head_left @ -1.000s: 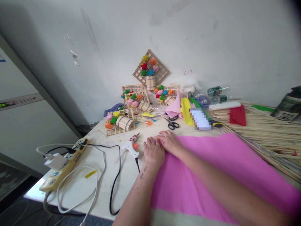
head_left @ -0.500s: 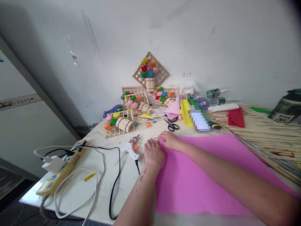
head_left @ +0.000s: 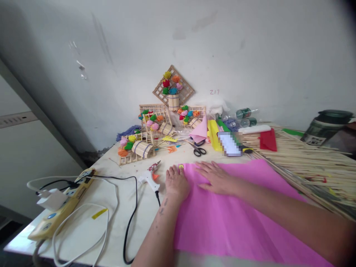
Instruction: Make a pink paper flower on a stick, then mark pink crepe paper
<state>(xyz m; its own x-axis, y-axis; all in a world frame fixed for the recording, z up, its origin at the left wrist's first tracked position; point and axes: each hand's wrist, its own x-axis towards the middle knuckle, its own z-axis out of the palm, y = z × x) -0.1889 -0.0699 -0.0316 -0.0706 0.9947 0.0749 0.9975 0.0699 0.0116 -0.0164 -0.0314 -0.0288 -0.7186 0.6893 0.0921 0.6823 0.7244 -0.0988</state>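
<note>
A large sheet of pink paper (head_left: 205, 226) lies spread across the front of the table, lightly creased. My left hand (head_left: 177, 183) rests at its upper left corner with bent fingers, the thumb against a small yellow round piece (head_left: 181, 167). What that piece is, I cannot make out. My right hand (head_left: 214, 178) lies flat on the sheet near its top edge, fingers spread and holding nothing. Just left of my left hand is a white hot glue gun (head_left: 151, 181) with its nozzle pointing up and away. Black-handled scissors (head_left: 199, 151) lie beyond the paper.
A yellow power strip (head_left: 55, 218) with cables loops over the left side. Stick-lattice frames with colourful paper flowers (head_left: 141, 148) stand at the back. Thin wooden sticks (head_left: 300, 163), plastic bottles (head_left: 246, 113), a blurred-out rectangle (head_left: 229, 144) and a dark jug (head_left: 324, 128) occupy the right.
My right hand has left the yellow piece, moved right and flattened with spread fingers on the pink paper. My left hand stays at the corner. The view has shifted slightly.
</note>
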